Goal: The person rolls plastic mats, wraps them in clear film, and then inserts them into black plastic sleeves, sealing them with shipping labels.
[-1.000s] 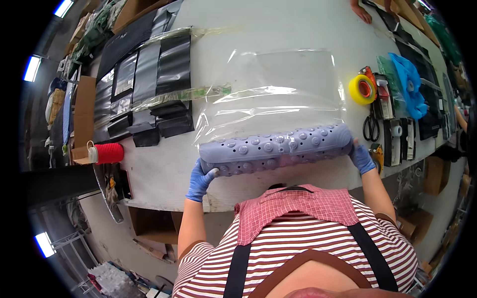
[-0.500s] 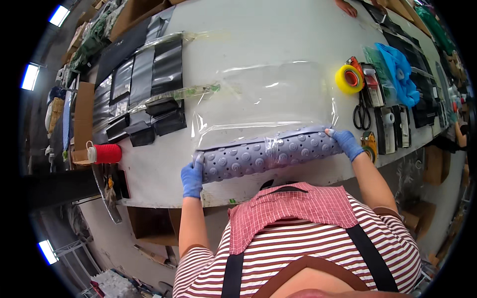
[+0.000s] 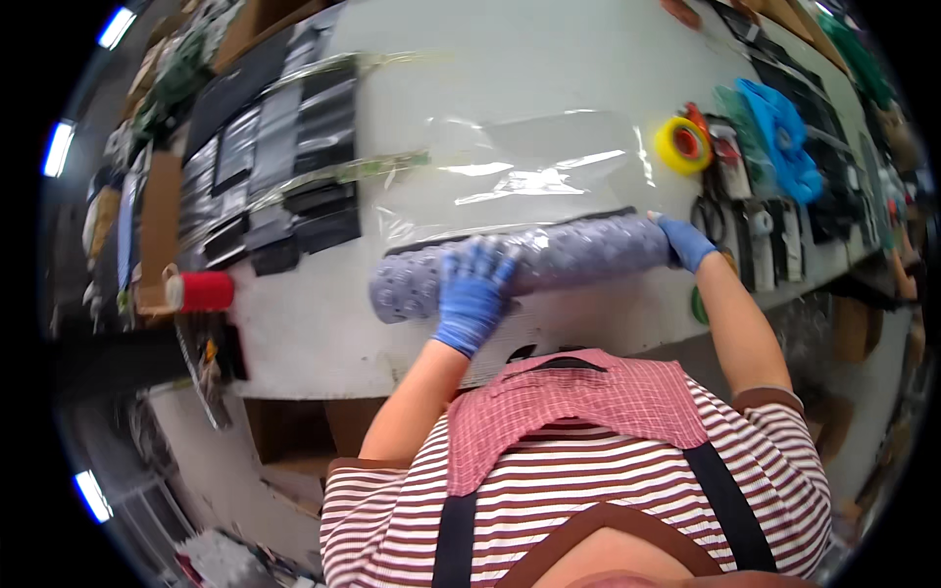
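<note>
Two hands press a rolled mat (image 3: pixel 549 260) beside yellow tape (image 3: pixel 683 144).

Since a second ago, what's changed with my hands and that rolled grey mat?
The left hand left the roll's left end and moved toward the middle, now pressing flat on top of the rolled grey mat. The right hand stays at the right end. The roll remains across the clear plastic sheet on the table; the yellow tape roll and red cylinder haven't moved.
</note>
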`<state>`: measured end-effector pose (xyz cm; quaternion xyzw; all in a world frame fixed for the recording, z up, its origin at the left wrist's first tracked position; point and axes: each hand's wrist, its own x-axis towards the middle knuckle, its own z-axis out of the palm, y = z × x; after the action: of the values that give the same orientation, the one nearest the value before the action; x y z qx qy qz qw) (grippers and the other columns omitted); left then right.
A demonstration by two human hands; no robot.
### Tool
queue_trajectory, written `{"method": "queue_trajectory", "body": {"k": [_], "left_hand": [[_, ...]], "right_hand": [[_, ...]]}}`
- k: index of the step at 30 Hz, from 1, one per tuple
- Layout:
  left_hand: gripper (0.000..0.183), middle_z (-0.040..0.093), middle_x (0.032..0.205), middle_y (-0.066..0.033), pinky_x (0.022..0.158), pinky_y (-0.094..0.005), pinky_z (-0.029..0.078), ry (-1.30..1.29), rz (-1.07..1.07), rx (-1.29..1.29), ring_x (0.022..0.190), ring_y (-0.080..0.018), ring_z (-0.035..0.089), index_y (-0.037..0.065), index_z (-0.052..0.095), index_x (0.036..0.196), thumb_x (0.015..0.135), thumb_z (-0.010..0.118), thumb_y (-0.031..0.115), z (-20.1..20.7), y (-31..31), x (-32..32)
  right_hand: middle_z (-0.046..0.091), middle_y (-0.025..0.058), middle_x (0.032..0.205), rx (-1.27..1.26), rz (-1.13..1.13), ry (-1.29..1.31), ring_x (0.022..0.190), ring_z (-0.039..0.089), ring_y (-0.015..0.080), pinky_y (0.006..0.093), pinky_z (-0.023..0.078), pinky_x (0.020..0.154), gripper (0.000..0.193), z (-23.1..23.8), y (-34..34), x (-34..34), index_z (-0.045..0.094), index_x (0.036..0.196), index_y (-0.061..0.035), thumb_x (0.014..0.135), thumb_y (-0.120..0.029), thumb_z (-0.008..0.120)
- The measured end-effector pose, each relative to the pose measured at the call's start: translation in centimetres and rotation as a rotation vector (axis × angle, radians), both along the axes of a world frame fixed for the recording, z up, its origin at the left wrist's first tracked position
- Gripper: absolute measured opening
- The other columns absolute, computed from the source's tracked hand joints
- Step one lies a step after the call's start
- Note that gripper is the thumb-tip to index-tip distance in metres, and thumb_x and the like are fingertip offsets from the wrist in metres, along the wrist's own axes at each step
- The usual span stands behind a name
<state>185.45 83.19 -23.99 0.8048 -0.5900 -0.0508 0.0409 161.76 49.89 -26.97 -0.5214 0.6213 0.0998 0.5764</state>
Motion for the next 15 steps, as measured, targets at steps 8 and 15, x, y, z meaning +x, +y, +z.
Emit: {"method": "queue_trajectory", "body": {"k": [8, 15], "left_hand": [[0.084, 0.05, 0.144, -0.0144, 0.111, -0.0499, 0.032, 0.284, -0.134, 0.11, 0.131, -0.0364, 0.047, 0.021, 0.043, 0.148, 0.077, 0.075, 0.051, 1.6, -5.5, 8.7], [0.083, 0.049, 0.143, -0.0154, 0.111, -0.0474, 0.034, 0.338, -0.156, 0.169, 0.128, -0.0376, 0.048, 0.02, 0.043, 0.148, 0.077, 0.076, 0.046, 1.7, -6.6, 9.9]], "right_hand": [[0.067, 0.0058, 0.08, -0.174, -0.838, -0.459, 0.062, 0.064, 0.0182, 0.0305, 0.049, 0.051, 0.03, -4.2, -0.4, -7.1, 0.059, 0.096, -0.0124, 0.095, -0.042, 0.061], [0.072, 0.0121, 0.1, 0.466, -0.479, -0.592, 0.088, 0.072, 0.0304, 0.0443, 0.056, 0.075, 0.052, -1.9, 13.1, 0.7, 0.061, 0.109, -0.0078, 0.086, -0.053, 0.071]]}}
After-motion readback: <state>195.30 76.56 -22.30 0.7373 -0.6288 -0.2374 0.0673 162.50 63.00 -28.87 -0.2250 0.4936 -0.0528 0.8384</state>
